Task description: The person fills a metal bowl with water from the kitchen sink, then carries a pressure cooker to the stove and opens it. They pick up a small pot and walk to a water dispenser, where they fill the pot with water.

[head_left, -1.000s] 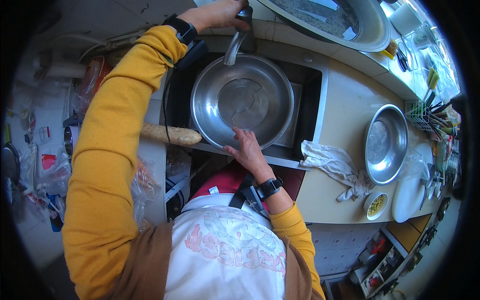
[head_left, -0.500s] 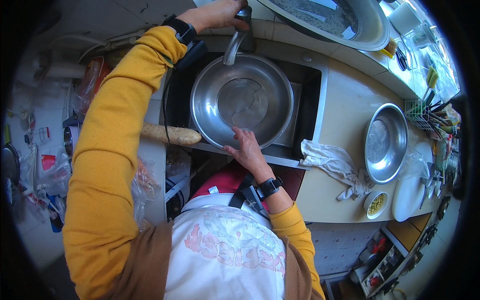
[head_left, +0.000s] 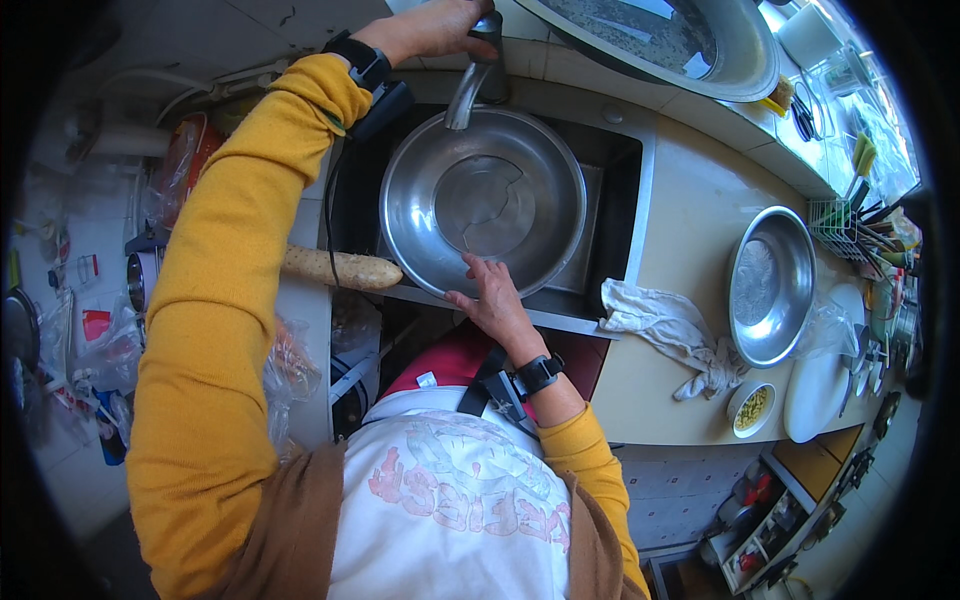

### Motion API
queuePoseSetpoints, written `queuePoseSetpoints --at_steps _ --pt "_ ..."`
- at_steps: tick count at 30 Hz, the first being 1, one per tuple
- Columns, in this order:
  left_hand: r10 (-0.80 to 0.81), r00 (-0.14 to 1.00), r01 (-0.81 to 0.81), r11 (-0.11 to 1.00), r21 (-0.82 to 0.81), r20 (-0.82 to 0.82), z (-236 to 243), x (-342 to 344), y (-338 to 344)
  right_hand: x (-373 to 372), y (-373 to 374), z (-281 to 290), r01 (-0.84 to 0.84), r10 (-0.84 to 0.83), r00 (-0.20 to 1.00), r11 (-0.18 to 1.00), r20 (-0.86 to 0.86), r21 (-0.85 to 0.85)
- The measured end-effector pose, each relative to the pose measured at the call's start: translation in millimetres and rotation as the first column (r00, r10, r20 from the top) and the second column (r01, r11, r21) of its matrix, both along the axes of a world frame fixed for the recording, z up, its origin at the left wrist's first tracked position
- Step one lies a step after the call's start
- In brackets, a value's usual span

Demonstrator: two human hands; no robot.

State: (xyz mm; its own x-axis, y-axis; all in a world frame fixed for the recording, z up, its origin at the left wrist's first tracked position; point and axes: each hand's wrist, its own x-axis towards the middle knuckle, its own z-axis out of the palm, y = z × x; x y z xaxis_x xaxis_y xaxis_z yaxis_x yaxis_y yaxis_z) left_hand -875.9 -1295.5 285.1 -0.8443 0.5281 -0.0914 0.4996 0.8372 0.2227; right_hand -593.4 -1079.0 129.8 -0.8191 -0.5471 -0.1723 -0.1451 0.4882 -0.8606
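A wide stainless steel basin (head_left: 420, 200) sits in the dark sink (head_left: 615, 200), directly under the faucet (head_left: 462, 105). Up at the top edge of the picture, my left hand (head_left: 440, 28) is closed over the top of the faucet, partly cut off by the frame. My right hand (head_left: 498, 308) holds the basin's near rim, its fingertips reaching over the inner side. Inside the basin, a thin bent line runs across the round bottom; I cannot tell whether it is water's edge. A long, pale brown root vegetable (head_left: 345, 270) lies at the sink's left edge, next to a dark cord.
On the counter to the right are a crumpled white cloth (head_left: 660, 325), a second steel basin (head_left: 772, 290), a small bowl of yellowish bits (head_left: 752, 410) and a white oval board (head_left: 815, 395). A large metal pan (head_left: 745, 75) rests on the ledge behind. Plastic bags (head_left: 290, 370) lie left.
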Motion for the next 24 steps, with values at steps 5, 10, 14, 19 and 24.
queuePoseSetpoints --at_steps 5,10,14,19,24 --pt "0.013 1.000 -0.013 1.000 -0.005 0.002 1.8 0.5 1.2 0.1 -0.4 -1.2 0.005 -0.005 1.000 1.000 -0.001 -0.006" --pt "-0.015 1.000 0.016 1.000 0.019 -0.009 0.9 0.9 -0.7 0.3 -0.3 -1.2 0.005 -0.005 1.000 1.000 0.001 -0.016" --pt "-0.022 1.000 0.022 1.000 0.015 0.004 1.0 0.1 -1.1 -0.1 -0.2 -1.0 0.003 -0.003 1.000 1.000 -0.004 -0.012" --pt "-0.022 1.000 0.022 1.000 0.008 0.001 0.1 -0.8 0.0 -0.4 -0.2 -1.6 0.001 -0.001 1.000 1.000 0.003 -0.005" --pt "-0.027 1.000 0.027 1.000 0.012 -0.002 -0.3 -1.0 -0.6 -0.1 0.2 -2.0 0.002 -0.002 1.000 1.000 -0.001 -0.005"
